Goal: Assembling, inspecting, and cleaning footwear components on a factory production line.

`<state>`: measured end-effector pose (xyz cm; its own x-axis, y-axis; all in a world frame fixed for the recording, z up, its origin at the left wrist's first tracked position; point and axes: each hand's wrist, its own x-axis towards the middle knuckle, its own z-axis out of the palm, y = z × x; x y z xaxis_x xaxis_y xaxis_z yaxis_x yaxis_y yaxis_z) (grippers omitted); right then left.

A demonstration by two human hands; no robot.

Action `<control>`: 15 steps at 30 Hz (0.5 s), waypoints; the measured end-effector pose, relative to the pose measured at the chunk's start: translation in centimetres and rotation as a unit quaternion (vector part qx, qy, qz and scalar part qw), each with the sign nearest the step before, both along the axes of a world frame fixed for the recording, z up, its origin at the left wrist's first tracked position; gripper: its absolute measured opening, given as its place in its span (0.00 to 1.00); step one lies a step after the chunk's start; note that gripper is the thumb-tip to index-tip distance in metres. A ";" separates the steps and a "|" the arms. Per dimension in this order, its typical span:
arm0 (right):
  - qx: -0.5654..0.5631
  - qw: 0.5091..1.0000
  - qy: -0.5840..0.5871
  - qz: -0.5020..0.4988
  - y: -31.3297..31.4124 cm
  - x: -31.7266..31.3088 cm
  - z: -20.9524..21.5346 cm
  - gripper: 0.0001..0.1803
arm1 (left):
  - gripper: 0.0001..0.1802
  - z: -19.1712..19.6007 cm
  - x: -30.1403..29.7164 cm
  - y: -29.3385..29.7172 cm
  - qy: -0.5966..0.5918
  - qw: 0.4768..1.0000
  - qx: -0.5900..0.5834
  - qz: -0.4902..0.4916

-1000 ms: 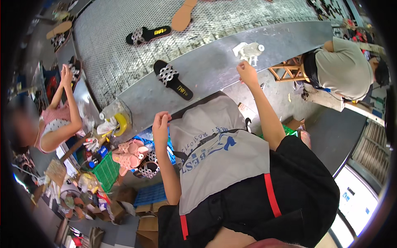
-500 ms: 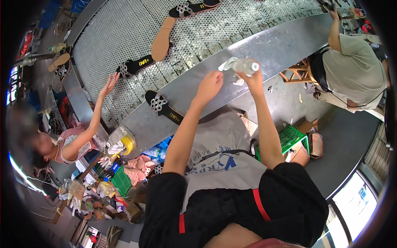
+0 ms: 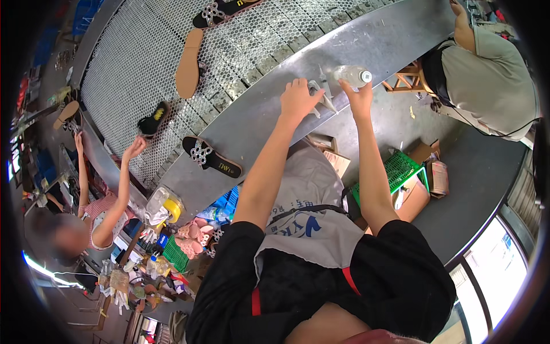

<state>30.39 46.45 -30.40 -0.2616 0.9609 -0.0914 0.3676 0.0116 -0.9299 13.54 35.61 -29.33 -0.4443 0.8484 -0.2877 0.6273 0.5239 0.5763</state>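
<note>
A clear plastic bottle point(image 3: 346, 74) with a white cap lies tilted over the metal ledge, its cap toward the right. My right hand point(image 3: 360, 98) is closed on its near side. Left of the bottle, a pale, crumpled piece point(image 3: 325, 102) sits over the ledge; whether it is cloth or film I cannot tell. My left hand point(image 3: 299, 102) has its thumb and curled fingers on that piece. Nearer my left forearm, a black sandal point(image 3: 220, 163) with a jewelled strap rests on the ledge.
Beyond the metal ledge point(image 3: 260, 123) runs a mesh conveyor point(image 3: 129, 69) with a tan-soled sandal point(image 3: 188, 66) and other sandals. At left, a co-worker's hand point(image 3: 135, 147) is by a black sandal point(image 3: 153, 119). Another person point(image 3: 487, 86) sits right. A green crate point(image 3: 395, 172) stands below.
The bottle has shifted right and up with my right hand. My left hand has moved onto the pale piece. Sandals on the conveyor have shifted left; the co-worker's hand has come down beside one.
</note>
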 end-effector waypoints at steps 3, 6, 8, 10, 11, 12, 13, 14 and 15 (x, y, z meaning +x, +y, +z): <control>-0.009 0.999 0.038 0.011 0.5 0.2 0.0 0.37 | 0.17 -2.6 0.5 0.1 0.031 0.997 0.055 0.041; -0.015 1.000 -0.005 -0.025 -0.4 1.2 0.5 0.37 | 0.14 -2.3 -1.2 -0.7 -0.174 0.983 0.017 0.061; -0.018 0.997 -0.046 -0.051 -2.9 1.3 1.5 0.35 | 0.13 -1.8 -3.1 -2.8 -0.210 0.972 0.083 0.064; -0.087 0.989 -0.122 0.008 -5.5 3.3 3.4 0.32 | 0.12 0.2 -3.6 -4.6 -0.202 0.968 0.141 0.040; -0.090 0.989 -0.120 0.010 -6.8 3.3 4.2 0.32 | 0.11 1.5 -3.5 -5.6 -0.196 0.960 0.200 0.013; -0.042 0.990 -0.094 0.099 -8.4 1.9 6.9 0.30 | 0.11 3.2 -3.4 -6.9 -0.193 0.961 0.196 0.015; 0.008 0.981 -0.066 0.182 -9.8 0.3 8.9 0.29 | 0.10 4.8 -3.3 -8.0 -0.288 0.939 0.188 0.033; 0.006 0.981 -0.062 0.183 -10.7 -1.6 9.8 0.29 | 0.10 6.2 -3.5 -9.2 -0.377 0.907 0.180 0.057; 0.060 0.969 -0.039 0.236 -11.4 -3.5 10.3 0.26 | 0.10 7.4 -3.6 -10.4 -0.373 0.908 0.179 0.059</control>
<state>26.92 35.10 -20.05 -0.6719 0.7403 -0.0227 0.3630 0.3024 -0.8813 9.93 25.18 -21.95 -0.3324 0.9061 -0.2618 -0.0567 0.2579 0.9645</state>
